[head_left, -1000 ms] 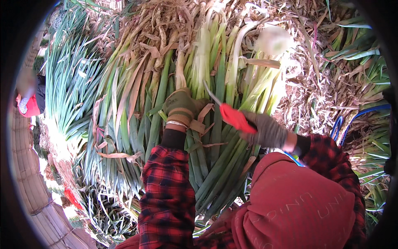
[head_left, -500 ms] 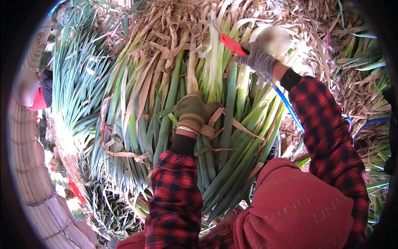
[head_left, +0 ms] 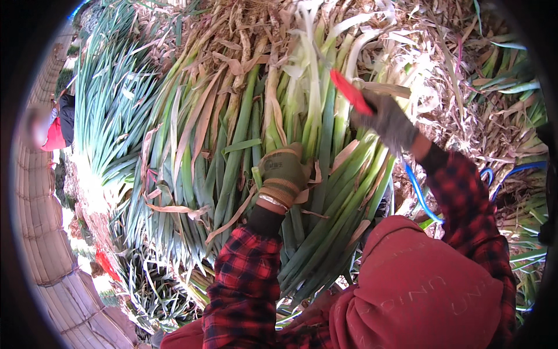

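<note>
My left hand [head_left: 283, 173], in an olive-green glove, is closed around the leafy part of a few long green onions [head_left: 314, 107], their pale stems pointing away from me. To its right my right hand [head_left: 390, 122], in a grey glove, grips a red air gun [head_left: 351, 92]. This tool tilts toward the pale stems and stays apart from my left hand. Its nozzle is blurred. From below the right hand a blue hose [head_left: 419, 195] curves down behind my plaid right sleeve. More onions lie side by side under both hands.
A heap of green onions [head_left: 113, 116] stretches along the left. Dry peeled skins [head_left: 436, 64] cover the upper right. Another person in red [head_left: 53, 134] is at the far left, near a slatted, bound mat [head_left: 43, 221]. Loose onion leaves [head_left: 511, 75] lie at the right.
My right hand and the air gun have moved right and toward me. My left hand has shifted slightly right and nearer, with the onions it holds.
</note>
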A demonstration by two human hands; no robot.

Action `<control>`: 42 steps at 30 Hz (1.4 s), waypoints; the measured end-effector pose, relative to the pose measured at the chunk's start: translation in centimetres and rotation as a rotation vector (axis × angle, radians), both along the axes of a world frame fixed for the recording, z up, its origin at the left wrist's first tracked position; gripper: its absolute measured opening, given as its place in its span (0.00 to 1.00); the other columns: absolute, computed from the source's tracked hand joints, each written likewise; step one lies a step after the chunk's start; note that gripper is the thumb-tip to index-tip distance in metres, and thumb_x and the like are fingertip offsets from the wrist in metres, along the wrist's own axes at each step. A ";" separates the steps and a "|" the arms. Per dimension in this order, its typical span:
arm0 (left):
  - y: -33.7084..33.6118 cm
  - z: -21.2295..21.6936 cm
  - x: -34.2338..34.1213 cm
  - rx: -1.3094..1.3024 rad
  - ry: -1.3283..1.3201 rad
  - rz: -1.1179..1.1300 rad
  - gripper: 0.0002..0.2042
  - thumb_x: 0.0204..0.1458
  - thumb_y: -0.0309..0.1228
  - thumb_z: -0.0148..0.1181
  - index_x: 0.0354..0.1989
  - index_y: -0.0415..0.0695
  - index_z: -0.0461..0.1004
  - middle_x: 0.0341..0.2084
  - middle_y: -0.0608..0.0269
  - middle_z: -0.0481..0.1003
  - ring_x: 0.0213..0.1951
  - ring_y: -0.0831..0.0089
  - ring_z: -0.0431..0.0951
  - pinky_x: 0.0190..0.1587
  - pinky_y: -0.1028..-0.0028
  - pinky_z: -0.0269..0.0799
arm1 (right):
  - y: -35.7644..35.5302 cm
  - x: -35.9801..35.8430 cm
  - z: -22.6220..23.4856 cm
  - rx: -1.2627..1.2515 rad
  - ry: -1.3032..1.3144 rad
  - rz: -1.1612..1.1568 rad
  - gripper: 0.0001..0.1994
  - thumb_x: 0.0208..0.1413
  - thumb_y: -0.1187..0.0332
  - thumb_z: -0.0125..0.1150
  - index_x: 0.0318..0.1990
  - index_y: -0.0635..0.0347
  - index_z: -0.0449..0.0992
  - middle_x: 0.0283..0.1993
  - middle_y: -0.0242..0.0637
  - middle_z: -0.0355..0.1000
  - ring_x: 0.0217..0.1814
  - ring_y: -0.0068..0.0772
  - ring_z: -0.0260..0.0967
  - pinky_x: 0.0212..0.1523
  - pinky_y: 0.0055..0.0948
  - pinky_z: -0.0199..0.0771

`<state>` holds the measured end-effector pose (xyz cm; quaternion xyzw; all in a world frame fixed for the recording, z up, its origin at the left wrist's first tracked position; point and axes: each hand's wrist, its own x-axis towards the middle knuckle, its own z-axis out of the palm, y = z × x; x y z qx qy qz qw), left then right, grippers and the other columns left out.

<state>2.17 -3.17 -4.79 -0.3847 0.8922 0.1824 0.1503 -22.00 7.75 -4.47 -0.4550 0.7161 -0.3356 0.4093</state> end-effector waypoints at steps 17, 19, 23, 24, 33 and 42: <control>-2.8 0.0 0.7 -0.425 0.261 0.108 0.14 0.49 0.38 0.64 0.35 0.39 0.76 0.33 0.50 0.76 0.42 0.50 0.78 0.41 0.54 0.74 | 8.9 6.5 2.2 -0.108 -0.241 -0.070 0.36 0.50 0.56 0.68 0.63 0.68 0.64 0.45 0.50 0.76 0.48 0.36 0.75 0.52 0.32 0.72; -3.0 -0.1 -0.4 -0.416 0.093 0.142 0.17 0.46 0.40 0.65 0.38 0.39 0.77 0.32 0.47 0.77 0.42 0.49 0.78 0.43 0.54 0.74 | 8.8 7.1 1.3 -0.130 -0.254 -0.050 0.36 0.51 0.56 0.68 0.63 0.68 0.64 0.45 0.53 0.75 0.48 0.41 0.76 0.52 0.33 0.72; -5.1 2.2 -3.1 -0.109 -0.199 0.208 0.23 0.41 0.42 0.65 0.43 0.38 0.78 0.36 0.43 0.79 0.43 0.48 0.79 0.47 0.58 0.75 | 9.4 7.5 1.2 -0.174 -0.261 -0.045 0.34 0.52 0.57 0.68 0.63 0.67 0.64 0.46 0.52 0.75 0.49 0.40 0.76 0.52 0.33 0.73; -6.1 1.8 -2.3 -0.009 -0.162 0.230 0.23 0.38 0.42 0.70 0.39 0.37 0.79 0.35 0.46 0.80 0.36 0.53 0.81 0.42 0.64 0.76 | 9.7 7.5 1.4 -0.150 -0.249 -0.032 0.34 0.52 0.57 0.67 0.63 0.66 0.65 0.47 0.52 0.75 0.49 0.40 0.76 0.52 0.33 0.72; -0.3 1.7 0.0 0.315 0.383 0.328 0.35 0.38 0.38 0.75 0.53 0.30 0.70 0.43 0.49 0.78 0.43 0.66 0.79 0.46 0.70 0.75 | 12.2 6.8 1.0 -0.144 -0.356 -0.112 0.33 0.53 0.56 0.67 0.61 0.70 0.65 0.46 0.49 0.75 0.46 0.36 0.75 0.51 0.33 0.72; 0.8 -0.5 1.8 0.270 0.311 0.492 0.32 0.38 0.38 0.76 0.49 0.31 0.72 0.37 0.51 0.80 0.38 0.66 0.81 0.43 0.70 0.77 | 12.7 7.5 1.2 0.075 -0.284 0.202 0.32 0.52 0.53 0.68 0.61 0.59 0.68 0.43 0.46 0.76 0.45 0.37 0.75 0.47 0.34 0.73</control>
